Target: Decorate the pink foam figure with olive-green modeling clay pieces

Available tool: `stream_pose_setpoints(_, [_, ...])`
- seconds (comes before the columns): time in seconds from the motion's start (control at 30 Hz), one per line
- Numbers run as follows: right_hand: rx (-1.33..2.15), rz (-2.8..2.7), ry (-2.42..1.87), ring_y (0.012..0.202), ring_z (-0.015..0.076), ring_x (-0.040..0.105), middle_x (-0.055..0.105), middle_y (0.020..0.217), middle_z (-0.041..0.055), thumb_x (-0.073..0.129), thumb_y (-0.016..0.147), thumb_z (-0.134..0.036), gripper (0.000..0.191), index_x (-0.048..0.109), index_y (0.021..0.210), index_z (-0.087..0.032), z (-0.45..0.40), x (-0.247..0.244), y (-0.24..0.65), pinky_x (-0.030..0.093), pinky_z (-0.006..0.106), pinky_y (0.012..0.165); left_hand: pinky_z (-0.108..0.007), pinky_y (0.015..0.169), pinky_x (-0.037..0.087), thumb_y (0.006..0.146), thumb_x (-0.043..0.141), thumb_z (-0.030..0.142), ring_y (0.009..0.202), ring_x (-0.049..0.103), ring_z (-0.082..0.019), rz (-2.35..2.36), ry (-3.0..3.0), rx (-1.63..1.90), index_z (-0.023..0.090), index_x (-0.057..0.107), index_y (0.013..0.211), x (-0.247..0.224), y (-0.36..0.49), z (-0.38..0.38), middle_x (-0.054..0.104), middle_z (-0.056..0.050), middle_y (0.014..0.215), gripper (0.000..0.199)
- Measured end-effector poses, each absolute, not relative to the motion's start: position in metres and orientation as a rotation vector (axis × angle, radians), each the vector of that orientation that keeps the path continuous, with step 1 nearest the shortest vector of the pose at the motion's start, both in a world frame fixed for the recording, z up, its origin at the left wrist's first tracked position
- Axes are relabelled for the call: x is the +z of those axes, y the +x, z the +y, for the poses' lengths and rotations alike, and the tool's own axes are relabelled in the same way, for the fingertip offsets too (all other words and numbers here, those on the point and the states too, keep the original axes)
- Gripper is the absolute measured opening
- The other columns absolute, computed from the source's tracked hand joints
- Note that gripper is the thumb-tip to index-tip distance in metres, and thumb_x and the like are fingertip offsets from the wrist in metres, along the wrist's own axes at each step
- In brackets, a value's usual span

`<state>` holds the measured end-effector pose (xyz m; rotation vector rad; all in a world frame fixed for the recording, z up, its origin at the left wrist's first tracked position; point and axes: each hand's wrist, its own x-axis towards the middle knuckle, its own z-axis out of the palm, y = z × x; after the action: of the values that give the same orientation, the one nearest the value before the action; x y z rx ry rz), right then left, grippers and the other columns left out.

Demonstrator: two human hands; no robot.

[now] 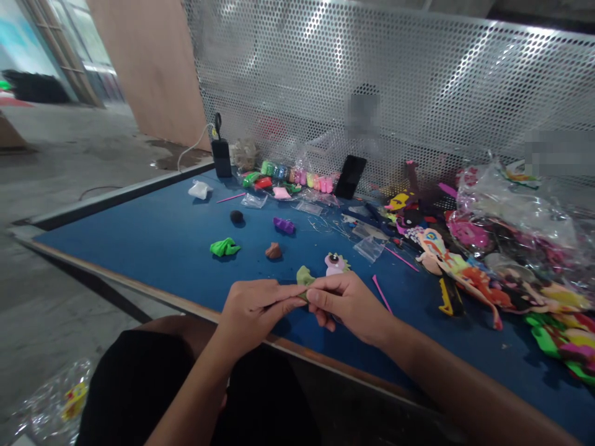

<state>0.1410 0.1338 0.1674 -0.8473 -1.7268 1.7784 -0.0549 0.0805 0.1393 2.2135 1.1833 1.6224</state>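
Olive clay (pixel 304 296), partly hidden, both hands (pixel 251 310) (pixel 356 305) pinching

Pale light enters through the window (pixel 86 37) at far left, which looks hazy and blurred. White glare streaks the perforated metal panel (pixel 288 56); highlights glint on the plastic bag (pixel 515 198) at right. The blue table (pixel 153 223) is evenly, moderately lit, with soft shadow beneath the left hand (pixel 253 310). Pixelated patches cover parts of the panel. Wide-angle stretching smears the right edge.
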Motion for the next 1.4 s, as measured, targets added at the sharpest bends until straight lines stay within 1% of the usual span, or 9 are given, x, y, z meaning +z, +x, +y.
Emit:
stream_pose_setpoints(0.13, [1.813, -1.688, -0.813, 0.047, 0.0081, 0.052, 0.059, 0.056, -0.0011, 0.079, 0.080, -0.049, 0.038, 0.070, 0.073, -0.013, 0.134, 0.164, 0.140, 0.040, 0.018, 0.040, -0.021, 0.052, 0.050, 0.087, 0.073, 0.019, 0.052, 0.064, -0.010, 1.154, 2.183, 1.661, 0.024, 0.081, 0.100, 0.140, -0.055, 0.080, 0.078, 0.000, 0.069, 0.015])
stream_pose_setpoints(0.33, [1.693, -1.753, -0.804, 0.045, 0.0079, 0.049, 0.057, 0.055, -0.0024, 0.081, 0.076, -0.048, 0.035, 0.072, 0.073, -0.014, 0.132, 0.170, 0.139, 0.040, 0.019, 0.040, -0.021, 0.053, 0.050, 0.083, 0.077, 0.030, 0.052, 0.065, -0.012, 1.277, 2.081, 1.577, 0.021, 0.079, 0.107, 0.145, -0.056, 0.077, 0.077, -0.001, 0.069, 0.026])
stream_pose_setpoints(0.53, [1.463, -1.888, -0.756, 0.045, 0.0071, 0.048, 0.061, 0.063, -0.0010, 0.073, 0.085, -0.045, 0.029, 0.079, 0.085, -0.017, 0.134, 0.169, 0.142, 0.039, 0.020, 0.042, -0.022, 0.058, 0.054, 0.084, 0.076, 0.024, 0.067, 0.074, -0.016, 1.218, 2.052, 1.559, 0.023, 0.080, 0.103, 0.146, -0.055, 0.078, 0.082, -0.003, 0.085, 0.019])
stream_pose_setpoints(0.8, [1.122, -1.989, -0.696, 0.052, 0.0116, 0.056, 0.063, 0.065, 0.0004, 0.067, 0.092, -0.042, 0.026, 0.079, 0.089, -0.019, 0.129, 0.169, 0.141, 0.044, 0.025, 0.050, -0.019, 0.047, 0.048, 0.083, 0.076, 0.018, 0.049, 0.065, -0.010, 1.123, 1.936, 1.590, 0.021, 0.082, 0.097, 0.144, -0.057, 0.078, 0.078, -0.001, 0.070, 0.016])
stream_pose_setpoints(0.97, [0.527, -1.978, -0.844, 0.065, 0.0163, 0.059, 0.067, 0.071, 0.0032, 0.060, 0.098, -0.036, 0.027, 0.074, 0.082, -0.020, 0.145, 0.175, 0.155, 0.045, 0.030, 0.061, -0.018, 0.043, 0.047, 0.080, 0.077, 0.016, 0.044, 0.063, -0.010, 1.173, 1.846, 1.632, 0.019, 0.082, 0.090, 0.144, -0.058, 0.078, 0.075, 0.000, 0.061, 0.012])
stream_pose_setpoints(1.07, [0.229, -2.027, -0.961, 0.071, 0.0186, 0.060, 0.069, 0.084, 0.0061, 0.058, 0.097, -0.031, 0.021, 0.073, 0.089, -0.019, 0.174, 0.173, 0.172, 0.047, 0.033, 0.068, -0.018, 0.041, 0.045, 0.079, 0.077, 0.016, 0.042, 0.060, -0.010, 1.190, 1.805, 1.642, 0.019, 0.082, 0.089, 0.144, -0.058, 0.079, 0.070, 0.002, 0.054, 0.011])
stream_pose_setpoints(1.17, [0.128, -2.185, -1.013, 0.094, 0.0261, 0.063, 0.068, 0.105, 0.0112, 0.057, 0.095, -0.033, 0.024, 0.071, 0.108, -0.018, 0.205, 0.165, 0.189, 0.050, 0.040, 0.084, -0.017, 0.042, 0.045, 0.080, 0.076, 0.020, 0.043, 0.060, -0.009, 1.215, 1.763, 1.626, 0.019, 0.082, 0.089, 0.142, -0.059, 0.079, 0.069, 0.002, 0.055, 0.010])
stream_pose_setpoints(1.27, [0.119, -2.371, -1.026, 0.116, 0.0319, 0.058, 0.067, 0.120, 0.0129, 0.045, 0.100, -0.032, 0.033, 0.068, 0.121, -0.019, 0.225, 0.155, 0.201, 0.042, 0.052, 0.102, -0.016, 0.042, 0.045, 0.081, 0.076, 0.023, 0.044, 0.058, -0.009, 1.260, 1.722, 1.614, 0.020, 0.082, 0.089, 0.139, -0.060, 0.079, 0.067, 0.002, 0.053, 0.010])
stream_pose_setpoints(1.4, [0.141, -2.402, -1.042, 0.119, 0.0311, 0.059, 0.069, 0.124, 0.0092, 0.041, 0.101, -0.027, 0.034, 0.067, 0.122, -0.023, 0.233, 0.147, 0.205, 0.041, 0.053, 0.104, -0.016, 0.043, 0.045, 0.080, 0.076, 0.024, 0.044, 0.058, -0.009, 1.276, 1.688, 1.614, 0.021, 0.082, 0.088, 0.138, -0.061, 0.080, 0.067, 0.003, 0.053, 0.010])
